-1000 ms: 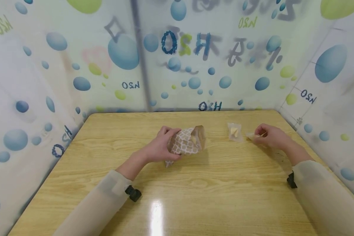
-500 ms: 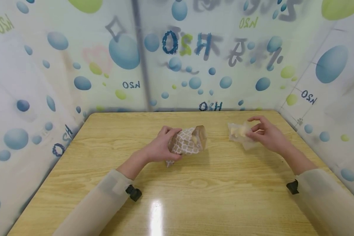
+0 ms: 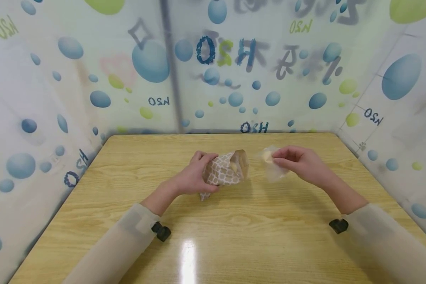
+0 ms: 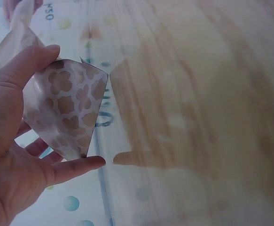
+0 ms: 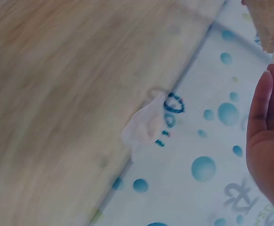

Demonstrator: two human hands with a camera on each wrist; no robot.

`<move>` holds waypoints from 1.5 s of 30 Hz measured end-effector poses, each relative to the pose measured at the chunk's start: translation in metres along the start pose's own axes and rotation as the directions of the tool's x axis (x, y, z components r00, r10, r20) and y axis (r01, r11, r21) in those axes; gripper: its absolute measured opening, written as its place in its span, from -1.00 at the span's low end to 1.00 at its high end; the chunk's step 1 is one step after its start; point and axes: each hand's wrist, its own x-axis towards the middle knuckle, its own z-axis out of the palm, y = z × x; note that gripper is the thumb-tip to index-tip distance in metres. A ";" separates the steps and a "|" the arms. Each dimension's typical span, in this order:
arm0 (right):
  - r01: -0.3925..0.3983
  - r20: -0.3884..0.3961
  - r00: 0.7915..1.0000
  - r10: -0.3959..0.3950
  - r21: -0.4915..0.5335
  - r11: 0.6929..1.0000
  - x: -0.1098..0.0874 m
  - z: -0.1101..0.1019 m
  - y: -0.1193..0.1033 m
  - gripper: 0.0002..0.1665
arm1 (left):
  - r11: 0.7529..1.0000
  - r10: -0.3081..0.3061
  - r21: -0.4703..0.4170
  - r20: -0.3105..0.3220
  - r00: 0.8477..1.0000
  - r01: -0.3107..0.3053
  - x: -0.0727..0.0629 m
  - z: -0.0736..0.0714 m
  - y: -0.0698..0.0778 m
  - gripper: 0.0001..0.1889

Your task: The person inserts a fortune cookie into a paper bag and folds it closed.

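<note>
My left hand (image 3: 195, 175) grips a brown paper bag (image 3: 223, 170) with a white lattice print, lying tilted with its mouth to the right. Something pale shows inside the mouth. In the left wrist view, the thumb lies across the bag (image 4: 71, 103) and the fingers support it from the other side. Just right of the mouth, my right hand (image 3: 307, 163) pinches a small translucent packet (image 3: 268, 156) with a pale yellowish piece in it. A second such packet (image 5: 146, 125) lies on the table in the right wrist view; the right hand mostly hides it in the head view.
The wooden table (image 3: 213, 236) reaches back to a patterned curtain (image 3: 213, 98) with blue and green dots. More of the same curtain hangs along the left and right sides. Light glares off the table's near part.
My right hand has picked up a packet from the table's right side and carried it left, past the other packet, towards the paper bag. The left hand and bag have stayed put.
</note>
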 end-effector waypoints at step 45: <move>0.265 0.136 0.962 -0.237 -0.246 0.932 0.032 0.063 -0.048 -0.67 | 1.000 -0.001 -0.010 0.025 1.000 0.002 0.001 0.003 0.005 0.14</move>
